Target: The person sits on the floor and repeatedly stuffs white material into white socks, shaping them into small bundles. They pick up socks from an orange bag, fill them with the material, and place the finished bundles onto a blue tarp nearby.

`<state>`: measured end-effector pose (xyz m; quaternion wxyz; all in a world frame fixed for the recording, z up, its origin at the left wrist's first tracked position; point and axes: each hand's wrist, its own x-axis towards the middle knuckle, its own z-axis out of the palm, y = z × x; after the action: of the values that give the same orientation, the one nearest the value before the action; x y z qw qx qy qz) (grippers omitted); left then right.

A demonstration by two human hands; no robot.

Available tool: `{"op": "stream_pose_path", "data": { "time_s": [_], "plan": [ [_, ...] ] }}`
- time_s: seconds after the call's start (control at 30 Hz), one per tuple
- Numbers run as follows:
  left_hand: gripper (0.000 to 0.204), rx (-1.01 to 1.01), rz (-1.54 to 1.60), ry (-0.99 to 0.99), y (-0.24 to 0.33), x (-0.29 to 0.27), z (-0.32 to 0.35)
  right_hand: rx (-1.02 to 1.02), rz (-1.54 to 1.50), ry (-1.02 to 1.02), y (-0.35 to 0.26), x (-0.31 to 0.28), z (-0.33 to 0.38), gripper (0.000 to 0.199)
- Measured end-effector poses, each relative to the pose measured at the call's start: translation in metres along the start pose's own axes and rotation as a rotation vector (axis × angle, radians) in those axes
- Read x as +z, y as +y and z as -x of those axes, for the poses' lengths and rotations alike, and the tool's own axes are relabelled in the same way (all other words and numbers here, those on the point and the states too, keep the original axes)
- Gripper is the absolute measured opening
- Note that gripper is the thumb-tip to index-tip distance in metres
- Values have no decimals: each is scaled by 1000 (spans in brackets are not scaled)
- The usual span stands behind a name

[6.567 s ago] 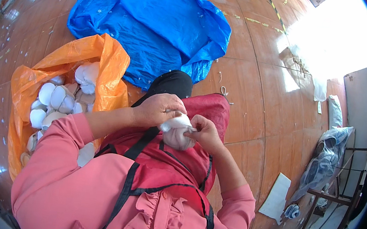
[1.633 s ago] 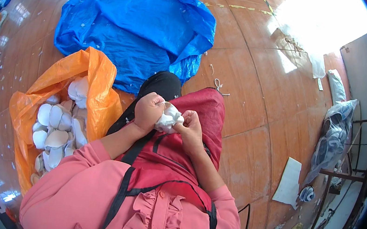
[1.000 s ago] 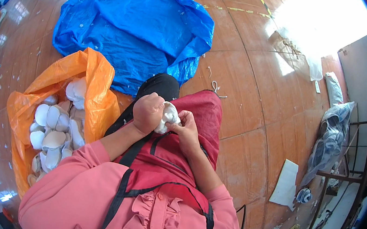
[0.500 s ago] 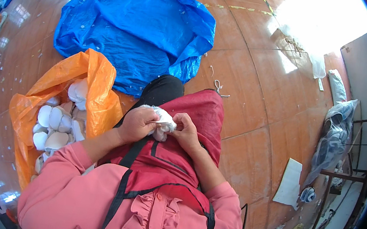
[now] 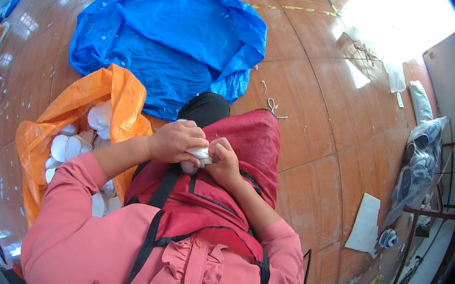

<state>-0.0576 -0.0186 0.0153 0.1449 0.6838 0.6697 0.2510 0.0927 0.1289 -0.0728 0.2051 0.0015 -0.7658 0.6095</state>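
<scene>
Over my lap, both hands grip a small crumpled white bundle of soft padding [image 5: 198,152]. My left hand [image 5: 178,141] lies over its left and top side with the fingers curled round it, hiding much of it. My right hand [image 5: 225,165] pinches the bundle's right edge between thumb and fingers. Below them spreads a dark red apron [image 5: 250,145] with black trim. To the left stands an open orange woven bag [image 5: 129,95], holding several rounded white and beige cup-shaped pads [image 5: 59,147]. My left forearm passes over the near side of that bag.
A large blue plastic sheet or sack [image 5: 161,34] lies ahead on the reddish-brown tiled floor [image 5: 313,113]. White string [image 5: 272,106] lies by my knee. At the right are a white board piece [image 5: 364,224], a clear plastic bag [image 5: 419,163] and a metal frame [image 5: 432,214].
My left hand has turned over the bundle with its elbow raised, covering more of it. The right hand keeps its pinch and has shifted slightly. The view has tilted a little.
</scene>
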Motion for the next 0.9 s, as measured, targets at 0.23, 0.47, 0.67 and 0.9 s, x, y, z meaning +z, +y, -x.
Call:
{"op": "stream_pose_path", "data": {
  "time_s": [0.23, 0.47, 0.67, 0.9],
  "plan": [
    [36, 241, -59, -3, 4, -7, -15, 17, 44, 16, -6, -12, 11, 32],
    [45, 130, 30, -135, 5, -15, -8, 71, -86, -154, -24, -29, 3, 35],
    [44, 63, 0, 282, 13, -13, 1, 390, -665, -59, -14, -38, 10, 79],
    [47, 31, -185, 490, 29, 12, -1, 285, -822, 15, -16, -37, 15, 58]
  ]
}}
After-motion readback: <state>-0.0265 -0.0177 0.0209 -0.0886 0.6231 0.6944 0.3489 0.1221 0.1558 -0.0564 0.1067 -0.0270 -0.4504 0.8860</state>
